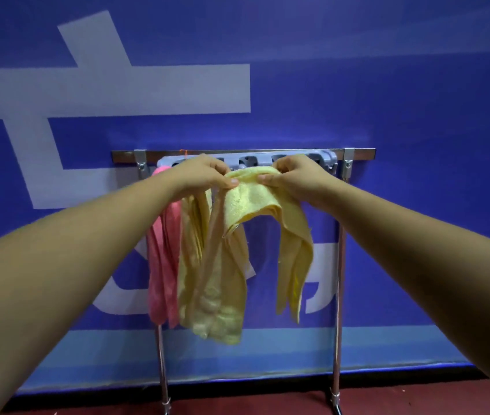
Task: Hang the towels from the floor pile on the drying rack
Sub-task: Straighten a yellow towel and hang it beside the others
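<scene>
Drying rack (339, 265): metal, centre of frame, against a blue wall (387, 85). Yellow towel (249, 202): at the rack's top, centre, ends drooping. Left hand (204, 175): pinching the towel's upper edge, left part. Right hand (294, 175): pinching the same edge, right part. Pink towel (161, 265) and pale towel (213, 295): hanging on the rack, left of centre.
</scene>
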Demonstrator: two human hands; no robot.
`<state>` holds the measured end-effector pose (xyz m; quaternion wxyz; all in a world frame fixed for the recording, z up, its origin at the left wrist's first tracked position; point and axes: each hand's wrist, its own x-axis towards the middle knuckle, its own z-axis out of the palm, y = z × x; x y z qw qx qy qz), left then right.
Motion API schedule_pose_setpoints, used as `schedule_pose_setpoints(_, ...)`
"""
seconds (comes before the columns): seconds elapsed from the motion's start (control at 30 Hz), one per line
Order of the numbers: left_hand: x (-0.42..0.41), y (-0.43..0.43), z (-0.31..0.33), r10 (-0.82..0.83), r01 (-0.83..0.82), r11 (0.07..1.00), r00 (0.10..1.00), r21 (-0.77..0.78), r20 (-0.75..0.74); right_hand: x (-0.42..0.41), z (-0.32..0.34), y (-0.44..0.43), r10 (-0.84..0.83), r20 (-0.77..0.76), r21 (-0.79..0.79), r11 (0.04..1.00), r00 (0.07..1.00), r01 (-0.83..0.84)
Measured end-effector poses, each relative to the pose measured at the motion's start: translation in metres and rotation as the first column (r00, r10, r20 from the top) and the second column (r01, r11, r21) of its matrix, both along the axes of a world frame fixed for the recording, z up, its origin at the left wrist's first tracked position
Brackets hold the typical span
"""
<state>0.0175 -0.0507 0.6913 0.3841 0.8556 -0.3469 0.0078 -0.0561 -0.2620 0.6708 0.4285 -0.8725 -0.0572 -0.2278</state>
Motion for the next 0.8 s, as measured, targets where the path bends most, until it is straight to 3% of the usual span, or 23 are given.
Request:
schedule_pose_setpoints(0.17, 0.039, -0.006, 0.024, 0.139, -0.155, 0.984, 0.977, 0.091, 0.163, 0.044, 0.016, 0.005, -0.067, 0.089, -0.081, 0.994, 0.994, 0.074)
schedule_pose_setpoints(0.33, 0.074, -0.010, 0.025, 0.274, -0.320, 0.933, 0.929, 0.167, 0.249, 0.086, 0.023, 0.014, -0.183, 0.135, -0.295, 0.931, 0.974, 0.216)
schedule_pose_setpoints(0.4, 0.084, -0.013, 0.023, 0.303, -0.344, 0.930, 0.916, 0.127, 0.261, 0.099, 0.025, 0.017, -0.241, 0.162, -0.314, 0.907, 0.957, 0.281)
schedule_pose_setpoints(0.47, 0.096, -0.016, 0.021, 0.359, -0.380, 0.924, 0.897, 0.035, 0.258, 0.112, 0.026, 0.018, -0.296, 0.206, -0.236, 0.910, 0.933, 0.341)
schedule_pose_setpoints(0.53, 0.107, -0.019, 0.015, 0.437, -0.469, 0.883, 0.838, 0.021, 0.327, 0.123, 0.022, 0.020, -0.340, 0.241, -0.205, 0.898, 0.909, 0.390)
schedule_pose_setpoints(0.67, 0.111, -0.024, 0.001, 0.406, -0.625, 0.751, 0.693, 0.214, 0.596, 0.138, 0.005, 0.024, -0.387, 0.275, -0.426, 0.772, 0.880, 0.472)
schedule_pose_setpoints(0.73, 0.110, -0.027, -0.003, 0.362, -0.631, 0.755, 0.628, 0.179, 0.688, 0.137, -0.004, 0.024, -0.379, 0.319, -0.479, 0.726, 0.869, 0.493)
schedule_pose_setpoints(0.8, 0.106, -0.025, -0.006, 0.307, -0.568, 0.815, 0.585, 0.110, 0.751, 0.132, -0.010, 0.021, -0.330, 0.407, -0.479, 0.717, 0.852, 0.506)
